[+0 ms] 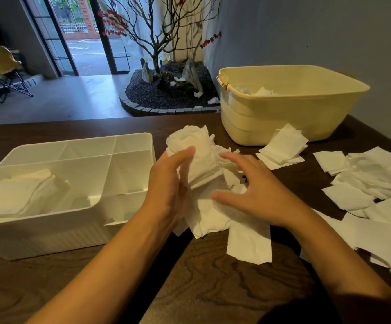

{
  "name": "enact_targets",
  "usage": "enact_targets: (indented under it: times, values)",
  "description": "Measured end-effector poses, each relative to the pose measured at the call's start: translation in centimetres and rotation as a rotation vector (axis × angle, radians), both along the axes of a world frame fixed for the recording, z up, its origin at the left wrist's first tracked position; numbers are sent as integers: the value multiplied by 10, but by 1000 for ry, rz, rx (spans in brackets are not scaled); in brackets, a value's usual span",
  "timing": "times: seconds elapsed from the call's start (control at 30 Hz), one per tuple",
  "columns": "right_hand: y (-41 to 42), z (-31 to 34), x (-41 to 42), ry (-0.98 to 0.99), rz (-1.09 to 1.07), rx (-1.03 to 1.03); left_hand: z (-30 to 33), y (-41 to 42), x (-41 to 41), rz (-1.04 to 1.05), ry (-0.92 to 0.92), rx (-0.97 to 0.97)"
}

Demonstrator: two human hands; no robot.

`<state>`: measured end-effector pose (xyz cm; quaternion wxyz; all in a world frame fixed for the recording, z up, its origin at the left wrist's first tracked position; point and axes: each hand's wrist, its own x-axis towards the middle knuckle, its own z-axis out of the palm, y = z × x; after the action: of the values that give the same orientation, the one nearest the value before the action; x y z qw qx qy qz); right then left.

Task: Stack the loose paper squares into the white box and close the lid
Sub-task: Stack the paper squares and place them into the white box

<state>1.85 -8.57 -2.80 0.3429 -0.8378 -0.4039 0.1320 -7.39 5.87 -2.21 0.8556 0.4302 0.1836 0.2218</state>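
Head view, the only one: your left hand (168,183) and right hand (253,190) flank a rumpled heap of paper squares (204,164) on the dark wood table (213,284), just right of the white box (73,183). Left fingers are curved around the heap's left side, fingertip on the paper; the right fingers are spread apart and lie over the heap's right side, thumb pointing left across the lower sheets. Neither hand shows a firm clamp; you are corralling rather than lifting, by my reading. The box is open and divided into compartments; some squares (21,192) already lie in the large near-left one. No lid is visible, so I cannot tell where it sits. More loose squares remain: a rough pile (283,148) just in front of the yellow tub (290,108), and a wide scatter (372,183) along the right side of the table. A few pieces show inside the tub too. Handling judgement: the sheets look very light, limp and tissue-thin, so they will slump, slide over each other and crease if squeezed from the middle. Square the edges first by pressing both palms inward, then take hold at two opposite edges, fingers beneath and thumbs on top, keeping the stack flat. Expect strays to flutter off; carry small batches. Much of the task looks undone.
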Motion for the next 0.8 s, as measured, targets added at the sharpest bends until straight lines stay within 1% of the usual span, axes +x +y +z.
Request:
enact_targets:
  times: [0.07, 0.13, 0.17, 0.23, 0.33, 0.43, 0.53, 0.6, 0.63, 0.67, 0.7, 0.73, 0.77, 0.8]
  values:
    - [2, -4, -2, -99, 73, -197, -2, 0, 0, 75, 48, 78]
    - [6, -10, -3, -192, 91, -313, -4, -1, 0, 126, 90, 140]
    - [9, -14, -3, -238, 80, -335, -5, -2, 0, 146, 105, 167]
    - [15, -19, -2, -290, 36, -317, -8, -1, 0, 170, 128, 213]
    - [19, -23, 4, -332, -25, -213, -10, 0, 1, 196, 170, 255]
    - [16, -20, 10, -338, -102, -72, -11, 1, 2, 221, 164, 297]
    - [-2, -5, 11, -88, -212, 134, -13, 0, 1, 254, 145, 376]
    - [-15, 10, 11, 172, -242, 359, -16, -1, 0, 287, 143, 440]
    - [-8, 17, 11, 314, -254, 434, -17, -1, 0, 295, 146, 464]
    - [-9, 13, 14, 465, -273, 483, -19, -2, 0, 294, 148, 478]
    - [-16, 3, 14, 653, -226, 455, -20, -2, 1, 286, 150, 484]
    - [-19, -2, 12, 869, -297, 487, -22, -3, 2, 280, 156, 492]
    - [-21, 0, 7, 1130, -350, 557, -24, -3, 2, 280, 162, 510]
    - [-15, 3, 5, 1275, -174, 667, -26, -2, 3, 287, 168, 540]
